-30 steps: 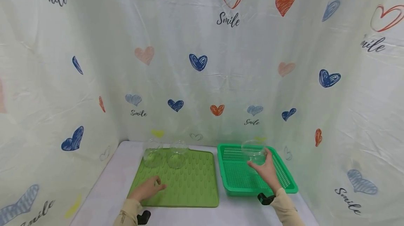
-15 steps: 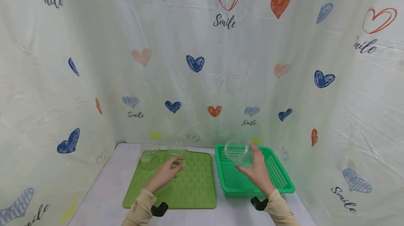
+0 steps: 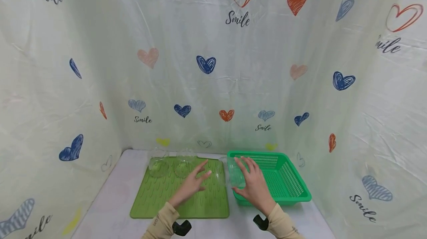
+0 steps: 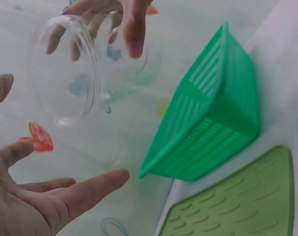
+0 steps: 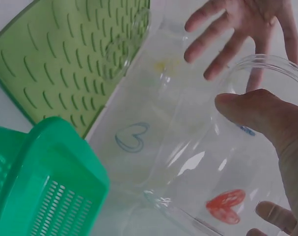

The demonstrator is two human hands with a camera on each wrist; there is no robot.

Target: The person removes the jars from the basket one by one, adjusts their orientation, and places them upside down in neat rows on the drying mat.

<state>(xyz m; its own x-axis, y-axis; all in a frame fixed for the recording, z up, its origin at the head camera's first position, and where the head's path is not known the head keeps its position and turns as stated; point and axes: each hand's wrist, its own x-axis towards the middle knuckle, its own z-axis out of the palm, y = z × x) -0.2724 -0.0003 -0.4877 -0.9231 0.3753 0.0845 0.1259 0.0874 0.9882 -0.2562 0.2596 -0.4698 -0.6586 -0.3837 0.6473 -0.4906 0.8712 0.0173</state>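
My right hand (image 3: 255, 185) grips a clear bowl (image 3: 222, 172) in the air near the green basket's left side, thumb below and fingers above in the head view. The bowl lies tipped sideways, its wide rim (image 4: 92, 73) turned toward my left hand (image 3: 191, 185). That hand holds nothing; its fingers are spread, close to the rim but apart from it, above the green mat (image 3: 180, 203). In the right wrist view the see-through wall (image 5: 188, 162) fills much of the picture. Two more clear bowls (image 3: 158, 168) (image 3: 184, 166) stand on the mat's far left part.
A green slotted plastic basket (image 3: 301, 199) stands to the right of the mat on a white-covered table (image 3: 105, 198). A light curtain (image 3: 233, 83) printed with hearts and words hangs behind and at both sides.
My right hand has carried the clear bowl leftward from above the basket, tipping it sideways. My left hand has moved right and forward across the mat, and its fingers have spread.
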